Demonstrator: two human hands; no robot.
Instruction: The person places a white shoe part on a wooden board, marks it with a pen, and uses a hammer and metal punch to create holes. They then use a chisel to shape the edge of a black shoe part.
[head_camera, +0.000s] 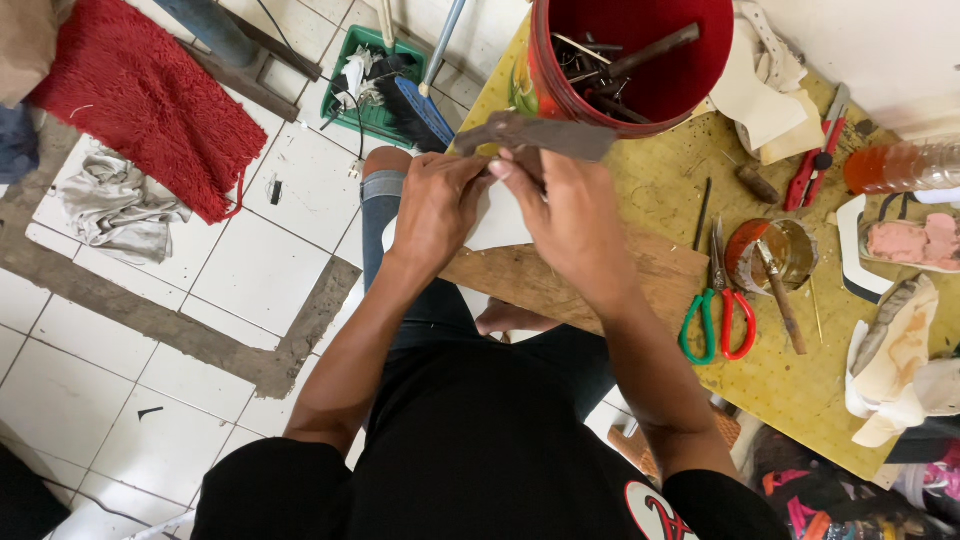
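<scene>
My left hand (432, 205) and my right hand (572, 215) meet in front of me, both gripping a dark grey-brown shoe sole piece (540, 133) held up flat. The fingertips of both hands pinch its near edge, and a white sheet (497, 220) shows just below the hands. The piece hangs over the edge of a wooden board (560, 285), right in front of a red bucket (632, 60) full of rusty tools.
A yellow pegboard table (780, 370) carries red-and-green scissors (718, 315), a glue jar with a brush (772, 255), red pliers (815, 160), an orange bottle (900, 165) and shoe parts (895, 360). On the tiled floor lie a red rug (150, 100), a grey cloth (115, 205) and a green basket (375, 85).
</scene>
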